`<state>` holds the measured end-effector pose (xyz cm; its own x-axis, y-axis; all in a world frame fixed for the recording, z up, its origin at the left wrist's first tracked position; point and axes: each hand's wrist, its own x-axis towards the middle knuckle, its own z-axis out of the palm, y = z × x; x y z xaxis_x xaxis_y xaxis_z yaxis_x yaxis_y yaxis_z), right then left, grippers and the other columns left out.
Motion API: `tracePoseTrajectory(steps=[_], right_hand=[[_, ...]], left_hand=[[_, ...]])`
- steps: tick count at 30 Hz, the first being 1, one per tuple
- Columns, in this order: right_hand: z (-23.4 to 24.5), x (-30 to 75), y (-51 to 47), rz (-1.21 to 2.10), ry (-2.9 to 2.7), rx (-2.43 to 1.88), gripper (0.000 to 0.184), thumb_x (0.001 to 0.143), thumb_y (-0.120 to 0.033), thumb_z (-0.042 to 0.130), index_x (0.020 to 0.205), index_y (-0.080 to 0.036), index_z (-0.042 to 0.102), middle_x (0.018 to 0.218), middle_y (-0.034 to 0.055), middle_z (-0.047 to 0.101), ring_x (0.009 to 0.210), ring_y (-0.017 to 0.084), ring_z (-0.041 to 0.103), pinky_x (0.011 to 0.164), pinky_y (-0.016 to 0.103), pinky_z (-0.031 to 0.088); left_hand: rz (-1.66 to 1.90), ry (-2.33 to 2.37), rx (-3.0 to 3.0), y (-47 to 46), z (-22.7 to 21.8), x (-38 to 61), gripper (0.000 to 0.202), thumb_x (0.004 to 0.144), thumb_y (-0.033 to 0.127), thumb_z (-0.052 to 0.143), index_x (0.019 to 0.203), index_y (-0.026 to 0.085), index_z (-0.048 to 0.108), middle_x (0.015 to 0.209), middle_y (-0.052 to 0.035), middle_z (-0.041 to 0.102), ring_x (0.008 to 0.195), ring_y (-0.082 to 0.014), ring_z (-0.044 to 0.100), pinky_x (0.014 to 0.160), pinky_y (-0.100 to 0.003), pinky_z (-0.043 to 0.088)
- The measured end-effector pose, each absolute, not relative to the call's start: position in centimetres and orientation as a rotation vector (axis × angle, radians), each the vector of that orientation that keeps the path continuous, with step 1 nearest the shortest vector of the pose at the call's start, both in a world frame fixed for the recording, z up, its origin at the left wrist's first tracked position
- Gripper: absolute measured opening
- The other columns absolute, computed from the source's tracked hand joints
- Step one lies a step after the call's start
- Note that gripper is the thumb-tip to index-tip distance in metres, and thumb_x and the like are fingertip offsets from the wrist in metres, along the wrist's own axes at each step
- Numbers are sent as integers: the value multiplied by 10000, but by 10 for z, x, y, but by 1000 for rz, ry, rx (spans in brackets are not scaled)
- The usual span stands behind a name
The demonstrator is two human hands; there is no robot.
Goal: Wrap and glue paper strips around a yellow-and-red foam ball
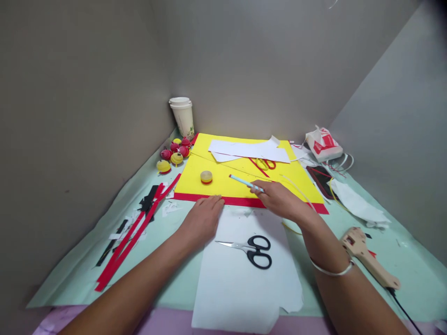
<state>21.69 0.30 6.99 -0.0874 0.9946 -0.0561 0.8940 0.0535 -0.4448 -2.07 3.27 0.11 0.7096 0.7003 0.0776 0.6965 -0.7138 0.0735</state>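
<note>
My right hand holds a light blue pencil slantwise above the yellow sheet, its dark-tipped end pointing left. My left hand lies with its fingers flat on the red strip along the sheet's near edge. Just beyond those fingers a small round yellow-and-red coil sits on the sheet. Nearer to me, black-handled scissors rest partly opened on white paper, between my forearms.
White paper pieces and yellow-and-red scissors lie farther back on the sheet. At left are red strips, small coiled ornaments and a paper cup. A glue gun, phone and tissue pack occupy the right.
</note>
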Motion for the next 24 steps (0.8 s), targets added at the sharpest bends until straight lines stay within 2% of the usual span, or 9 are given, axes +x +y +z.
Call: tracePoseTrajectory(steps=[5,10,15,18,21,24], right_hand=[[72,234,4,564,-2058,-2144,266,945,-252,392,1047,-200,632,1097,110,698,928,248,618,703,286,389],[76,237,1,688,-2151,-2124,231,923,-250,428,888,-203,652,930,82,725,803,226,633,662,284,387],[80,238,0,565,-2034,-2163,229,902,-206,450,978,-201,666,966,89,725,875,233,630,701,285,395],[78,236,0,668,-2149,-2135,236,916,-215,432,939,-198,667,984,95,721,846,230,627,683,287,390],[78,235,0,676,-2153,-2122,234,923,-239,430,885,-197,658,919,89,726,783,219,628,652,281,385],[78,236,1,571,-2055,-2157,213,902,-220,450,946,-205,658,975,88,729,854,228,637,675,273,393]], left_hand=[[124,1181,2860,33,0,-21,482,913,100,394,1384,96,493,1462,-142,495,1339,-280,458,1110,-455,365],[140,1185,2854,34,1,-21,475,917,106,383,1377,103,503,1455,-148,501,1337,-283,461,1100,-471,375],[148,1171,2850,33,3,-21,479,910,103,389,1374,106,505,1448,-150,509,1330,-281,470,1099,-461,374],[147,1175,2851,33,3,-21,475,913,102,387,1373,105,504,1447,-148,511,1333,-281,466,1095,-464,375],[133,1181,2859,32,3,-21,470,919,108,385,1374,98,504,1449,-144,509,1327,-283,470,1097,-458,371],[120,1182,2856,32,3,-21,472,920,108,385,1377,100,502,1455,-140,504,1331,-280,467,1103,-450,365]])
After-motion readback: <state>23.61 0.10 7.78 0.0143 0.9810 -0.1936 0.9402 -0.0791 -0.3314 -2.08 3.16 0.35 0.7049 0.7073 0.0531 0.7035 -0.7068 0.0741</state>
